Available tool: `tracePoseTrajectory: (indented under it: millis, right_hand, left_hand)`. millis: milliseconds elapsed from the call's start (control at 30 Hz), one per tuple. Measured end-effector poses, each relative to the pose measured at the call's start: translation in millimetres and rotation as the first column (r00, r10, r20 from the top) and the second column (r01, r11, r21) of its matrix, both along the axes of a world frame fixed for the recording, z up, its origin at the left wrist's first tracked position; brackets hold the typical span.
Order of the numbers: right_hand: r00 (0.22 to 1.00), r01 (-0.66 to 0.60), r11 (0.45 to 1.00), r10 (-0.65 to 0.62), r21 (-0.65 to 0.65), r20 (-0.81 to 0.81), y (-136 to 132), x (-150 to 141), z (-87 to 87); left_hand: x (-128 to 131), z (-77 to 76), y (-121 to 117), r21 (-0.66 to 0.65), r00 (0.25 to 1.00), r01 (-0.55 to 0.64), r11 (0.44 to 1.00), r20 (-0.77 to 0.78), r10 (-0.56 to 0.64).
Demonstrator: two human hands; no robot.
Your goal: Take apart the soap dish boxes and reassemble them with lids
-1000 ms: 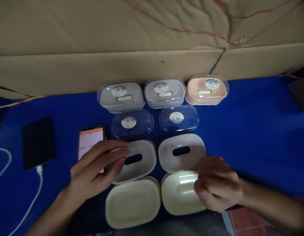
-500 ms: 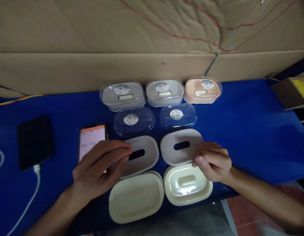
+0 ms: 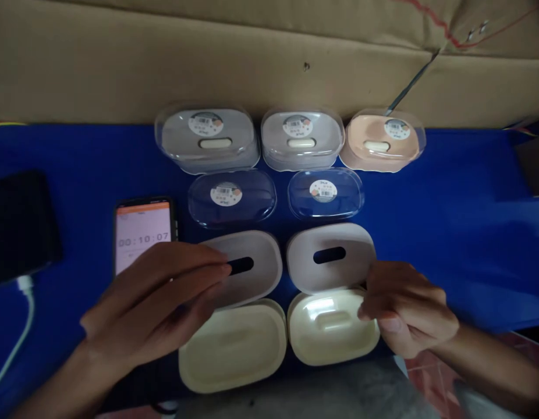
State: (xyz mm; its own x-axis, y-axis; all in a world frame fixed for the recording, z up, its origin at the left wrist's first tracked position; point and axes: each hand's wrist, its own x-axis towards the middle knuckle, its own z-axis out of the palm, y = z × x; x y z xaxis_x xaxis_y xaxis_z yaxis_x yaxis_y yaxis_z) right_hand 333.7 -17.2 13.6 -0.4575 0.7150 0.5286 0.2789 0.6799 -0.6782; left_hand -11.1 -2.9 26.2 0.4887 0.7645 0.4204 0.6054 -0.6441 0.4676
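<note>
Phone point(image 3: 142, 224), left of frame, reads 00:10:07; left hand point(image 3: 165, 299), fingers apart, nears grey lid point(image 3: 265, 262); right hand point(image 3: 407, 311) curled, grip unclear.

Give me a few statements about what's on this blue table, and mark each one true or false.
1. The phone's screen is lit. True.
2. The peach box stands at the left end of the back row. False: it is at the right end.
3. The left loose clear lid bears a round sticker. True.
4. The left hand hides the whole phone. False: the timer digits show.
5. The left cream tray is in the row nearest the person. True.
</note>
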Motion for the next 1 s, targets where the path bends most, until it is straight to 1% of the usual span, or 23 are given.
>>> tracePoseTrajectory:
  millis: [67, 133, 300, 433, 533, 600, 733, 867, 933, 1000]
  right_hand:
    - [1.0, -0.023, 1.0, 0.023, -0.008, -0.014, 1, -1, -1.0]
    - [0.999, -0.027, 1.0, 0.027, 0.005, -0.033, 3, -3, -1.8]
    - [0.998, 0.007, 1.0, -0.006, 0.022, -0.055, 5, -1, 4.1]
    - [0.999, 0.037, 0.995, -0.035, 0.09, -0.018, 11, 10, 4.8]
    - [0.995, 0.103, 0.986, -0.103, 0.134, -0.002, 16, 16, -1.8]
    - [0.993, 0.118, 0.982, -0.119, 0.146, 0.002, 18, 17, -7.0]
    - [0.992, 0.128, 0.986, -0.129, 0.106, 0.002, 19, 17, -13.6]
    - [0.991, 0.136, 0.989, -0.135, 0.06, -0.022, 20, 22, -14.7]
    - [0.994, 0.11, 0.993, -0.109, 0.037, -0.021, 20, 23, -12.3]
    - [0.999, 0.05, 0.999, -0.05, 0.022, -0.007, 19, 22, -8.4]
  left_hand:
    - [-2, -2.7, 5, 0.087, 0.999, -0.033, 0.996, 0.028, 0.031]
    - [-6, -7.6, 10, 0.121, 0.997, -0.061, 0.991, 0.047, 0.056]
    - [-10, -14.3, 19, 0.136, 0.997, 0.035, 0.99, 0.066, -0.044]
    - [-7, -16.0, 20, 0.113, 0.994, 0.0, 0.994, 0.108, -0.013]
    - [-6, -15.6, 18, 0.104, 0.994, 0.0, 0.995, 0.109, -0.011]
    - [-7, -13.3, 17, 0.095, 0.994, -0.001, 0.995, 0.111, -0.01]
    - [-10, -6.4, 16, 0.042, 0.992, -0.009, 0.999, 0.129, 0.004]
    - [-12, -2.1, 12, -0.034, 0.99, -0.022, 0.999, 0.139, 0.027]
    - [-12, 0.4, 10, -0.073, 0.993, -0.03, 0.997, 0.107, 0.038]
    - [-10, 2.7, 8, -0.083, 0.996, -0.028, 0.996, 0.077, 0.034]
